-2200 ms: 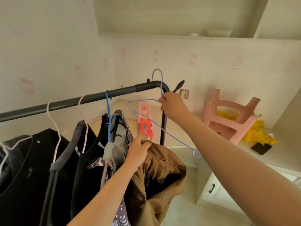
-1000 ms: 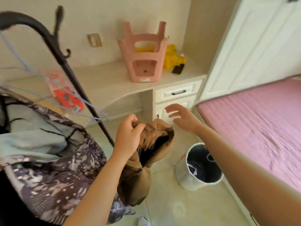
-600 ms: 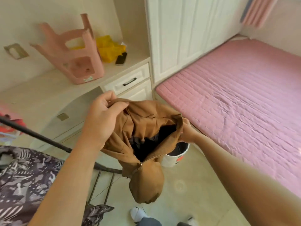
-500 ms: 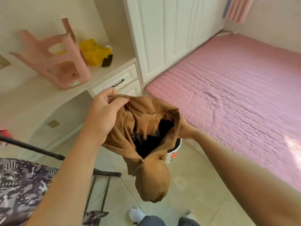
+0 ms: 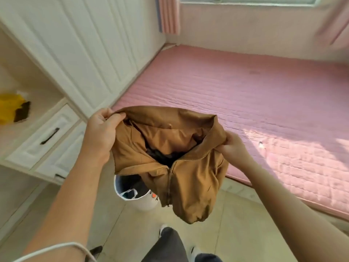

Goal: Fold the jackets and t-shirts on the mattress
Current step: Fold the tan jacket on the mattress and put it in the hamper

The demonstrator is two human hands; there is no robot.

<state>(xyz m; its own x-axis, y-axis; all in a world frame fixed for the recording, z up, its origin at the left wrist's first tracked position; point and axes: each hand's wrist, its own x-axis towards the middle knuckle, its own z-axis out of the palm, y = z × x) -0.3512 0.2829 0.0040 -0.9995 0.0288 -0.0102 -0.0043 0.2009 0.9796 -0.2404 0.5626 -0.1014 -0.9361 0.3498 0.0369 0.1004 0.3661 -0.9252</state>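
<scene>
Holds a brown jacket (image 5: 188, 176) up in the air with both hands, over the tiled floor and close to the near edge of the pink mattress (image 5: 255, 95), not lying on it. Grips the left rim of the neck opening with the left hand (image 5: 100, 135), with the thumb pressed on top of the cloth and curled fingers under it. Pinches the opposite rim, just beside the zip, with the right hand (image 5: 234, 148), with fabric bunched inside the clenched fingers. Spreads the opening wide between the two grips, showing dark lining inside, with the rest of the garment hanging crumpled below the hands. Stands over a white bucket (image 5: 143, 202), partly hidden behind the hanging cloth. Off to the left: white drawers (image 5: 43, 140) with a black handle, tall white wardrobe doors (image 5: 90, 44), a yellow cloth (image 5: 8, 108) on the desk top.
</scene>
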